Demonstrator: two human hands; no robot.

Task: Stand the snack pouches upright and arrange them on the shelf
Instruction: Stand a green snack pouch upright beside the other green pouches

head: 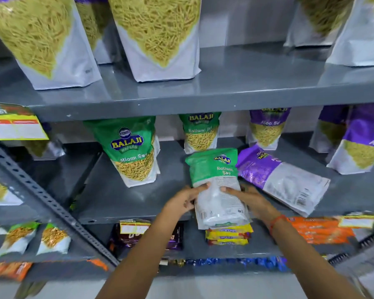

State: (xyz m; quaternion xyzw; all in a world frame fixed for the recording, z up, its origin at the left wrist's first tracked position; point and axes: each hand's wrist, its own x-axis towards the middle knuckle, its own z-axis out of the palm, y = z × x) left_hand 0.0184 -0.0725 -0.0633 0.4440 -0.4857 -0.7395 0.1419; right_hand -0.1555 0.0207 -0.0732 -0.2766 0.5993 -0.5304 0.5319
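A green Ratlami Sev pouch lies back side up at the front of the grey middle shelf, its bottom end hanging over the edge. My left hand grips its left side and my right hand grips its right side. A purple Aloo Sev pouch lies flat just to the right. Two green Ratlami Sev pouches stand upright, one at the left and one behind. Purple pouches stand further back and at the right edge.
The upper shelf carries tall white sev pouches. A slotted upright runs diagonally at the left, with a price tag above it. The lower shelf holds yellow packets, dark packets and orange packets.
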